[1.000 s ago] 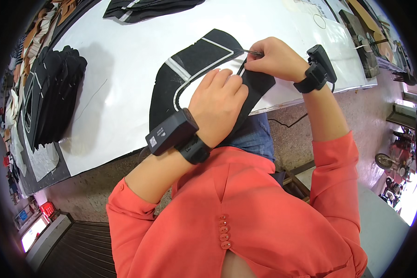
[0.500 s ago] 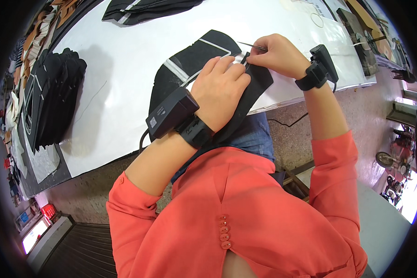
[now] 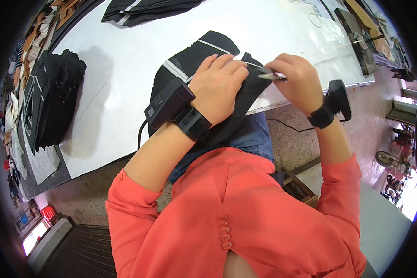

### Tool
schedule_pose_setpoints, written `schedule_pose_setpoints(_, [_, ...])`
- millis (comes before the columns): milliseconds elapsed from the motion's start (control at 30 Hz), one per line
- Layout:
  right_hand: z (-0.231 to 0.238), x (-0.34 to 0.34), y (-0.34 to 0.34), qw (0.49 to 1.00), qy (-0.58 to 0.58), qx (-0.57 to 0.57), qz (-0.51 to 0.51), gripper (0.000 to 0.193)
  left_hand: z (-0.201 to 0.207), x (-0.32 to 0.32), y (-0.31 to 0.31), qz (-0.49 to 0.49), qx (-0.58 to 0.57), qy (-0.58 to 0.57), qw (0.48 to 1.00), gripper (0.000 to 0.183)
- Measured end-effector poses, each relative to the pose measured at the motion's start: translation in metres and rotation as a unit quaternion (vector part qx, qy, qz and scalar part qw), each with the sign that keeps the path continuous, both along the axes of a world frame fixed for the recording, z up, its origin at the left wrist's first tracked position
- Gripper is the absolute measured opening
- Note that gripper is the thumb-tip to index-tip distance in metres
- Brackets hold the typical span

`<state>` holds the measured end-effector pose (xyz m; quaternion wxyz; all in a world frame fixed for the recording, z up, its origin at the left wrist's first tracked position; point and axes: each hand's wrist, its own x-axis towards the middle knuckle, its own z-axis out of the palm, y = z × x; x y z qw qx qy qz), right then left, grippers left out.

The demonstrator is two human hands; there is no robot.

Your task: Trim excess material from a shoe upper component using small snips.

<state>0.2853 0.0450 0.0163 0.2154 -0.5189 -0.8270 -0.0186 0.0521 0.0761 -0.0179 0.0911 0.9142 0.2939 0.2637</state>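
A black fabric piece with pale stripes lies on the white-topped table, its near end hanging over the front edge. Pressed flat on its middle is my left hand, fingers stretched and holding nothing. To the right, my right hand is closed round small pointed snips, whose metal blades point left over the corner of the fabric. A thin white strip runs along the fabric toward the blades; whether they touch it I cannot tell. My right fingers hide the handles.
A stack of black pieces stands on the table at left, and more striped black pieces lie at the far edge. A loose thread lies on the white tabletop. Dark blocks and tools sit at far right.
My right hand has moved right and toward me, off the fabric's edge, with the snips now turned so both blades show. The left hand has stayed nearly in place.
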Motion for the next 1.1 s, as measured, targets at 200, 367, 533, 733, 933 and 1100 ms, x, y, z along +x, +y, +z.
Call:
schedule_pose_setpoints(200, [-0.004, -0.024, -0.027, 0.999, -0.023, -0.006, 0.022, 0.017, 0.003, 0.002, 0.001, -0.016, -0.027, -0.018, 0.999, 0.033])
schedule_pose_setpoints(367, [0.001, -0.022, -0.03, 0.995, -0.1, -0.003, 0.015, 0.021, 0.003, 0.001, -0.001, -0.023, 0.006, 0.018, 1.0, 0.037])
schedule_pose_setpoints(533, [0.003, -0.011, -0.044, 0.992, 0.063, -0.079, -0.07, 0.021, 0.001, 0.003, -0.007, -0.005, 0.036, -0.001, 0.999, 0.035])
schedule_pose_setpoints(733, [0.002, -0.009, -0.056, 0.948, 0.123, -0.215, -0.199, 0.034, 0.002, 0.004, -0.005, -0.015, 0.058, 0.011, 0.998, 0.036])
schedule_pose_setpoints(933, [-0.006, -0.013, -0.05, 0.948, 0.129, -0.201, -0.211, 0.034, 0.002, 0.003, -0.004, -0.019, 0.057, 0.026, 0.998, 0.036])
schedule_pose_setpoints(1100, [-0.01, -0.019, -0.048, 0.945, 0.185, -0.172, -0.209, 0.031, 0.004, 0.003, -0.001, -0.023, 0.053, 0.036, 0.998, 0.038])
